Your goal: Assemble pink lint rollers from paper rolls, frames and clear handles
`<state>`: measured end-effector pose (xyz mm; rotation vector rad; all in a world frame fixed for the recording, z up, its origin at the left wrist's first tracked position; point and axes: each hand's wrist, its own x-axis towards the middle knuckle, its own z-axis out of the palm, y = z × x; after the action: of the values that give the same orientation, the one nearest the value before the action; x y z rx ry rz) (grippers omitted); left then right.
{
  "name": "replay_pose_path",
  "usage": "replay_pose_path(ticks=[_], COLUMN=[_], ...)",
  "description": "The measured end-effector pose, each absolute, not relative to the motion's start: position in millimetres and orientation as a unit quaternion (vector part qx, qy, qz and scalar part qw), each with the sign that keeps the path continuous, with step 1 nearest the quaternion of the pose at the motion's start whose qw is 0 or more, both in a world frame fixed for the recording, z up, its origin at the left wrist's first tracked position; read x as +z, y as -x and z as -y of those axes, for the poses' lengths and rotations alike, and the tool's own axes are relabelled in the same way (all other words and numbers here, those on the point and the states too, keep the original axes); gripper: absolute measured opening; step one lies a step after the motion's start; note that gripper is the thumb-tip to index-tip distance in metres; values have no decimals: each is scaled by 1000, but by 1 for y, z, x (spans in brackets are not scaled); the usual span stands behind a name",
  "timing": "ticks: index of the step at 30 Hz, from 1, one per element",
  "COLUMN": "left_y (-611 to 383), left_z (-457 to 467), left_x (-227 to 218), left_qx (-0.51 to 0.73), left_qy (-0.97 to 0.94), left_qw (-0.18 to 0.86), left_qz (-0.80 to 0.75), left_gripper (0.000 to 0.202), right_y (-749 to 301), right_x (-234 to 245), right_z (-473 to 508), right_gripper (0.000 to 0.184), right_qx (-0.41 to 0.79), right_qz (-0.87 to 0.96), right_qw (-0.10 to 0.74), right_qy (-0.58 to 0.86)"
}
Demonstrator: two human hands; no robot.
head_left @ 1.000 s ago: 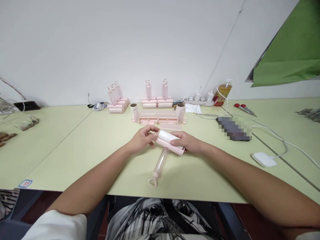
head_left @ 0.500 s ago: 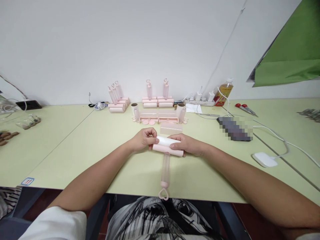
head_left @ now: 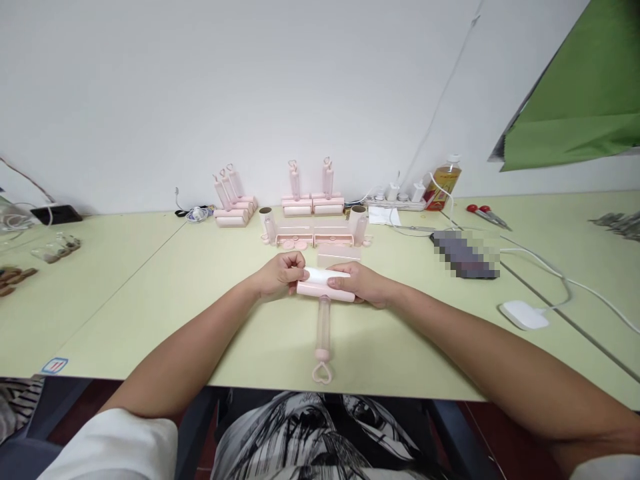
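Note:
A pink lint roller (head_left: 320,291) with a white roll (head_left: 317,276) lies across in front of me. Its clear handle (head_left: 324,330) points toward me and ends in a heart-shaped loop (head_left: 322,373). My left hand (head_left: 283,275) is closed, thumb and fingers pinching at the left end of the white roll; what exactly lies between the fingertips is too small to make out. My right hand (head_left: 363,285) wraps round the right end of the roller, thumb on the white roll. Just beyond the hands lies a translucent pink cover (head_left: 339,255).
Behind stand roller parts with pink holders (head_left: 334,241) and cardboard-cored rolls (head_left: 357,219). Finished-looking lint rollers (head_left: 233,215) stand along the wall. To the right are a phone (head_left: 463,255), a white charger (head_left: 523,315), cables, a bottle (head_left: 443,183) and red-handled tools (head_left: 489,215).
The lint roller, with both hands on it, sits slightly further left and lies more level, its handle's end a little farther from the table edge. The camera view has shifted slightly.

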<state>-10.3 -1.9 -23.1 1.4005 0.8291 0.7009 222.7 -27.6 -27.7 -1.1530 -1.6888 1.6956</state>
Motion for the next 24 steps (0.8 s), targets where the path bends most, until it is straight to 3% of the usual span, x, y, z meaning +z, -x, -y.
replay_pose_path(ticks=[11, 20, 24], left_y=[14, 14, 12], left_z=[-4, -1, -4], left_x=[-34, -37, -40], left_qx=[345, 322, 371], left_qy=[-602, -579, -585], left_qw=[604, 647, 615], left_qz=[-392, -377, -377], left_gripper=[31, 47, 50], right_y=[-207, -213, -212], right_x=[-29, -24, -25], right_z=[31, 36, 34], right_gripper=[42, 50, 57], right_qx=[543, 539, 518], right_qz=[615, 648, 642], right_qw=[273, 272, 299], right_qy=[502, 464, 479])
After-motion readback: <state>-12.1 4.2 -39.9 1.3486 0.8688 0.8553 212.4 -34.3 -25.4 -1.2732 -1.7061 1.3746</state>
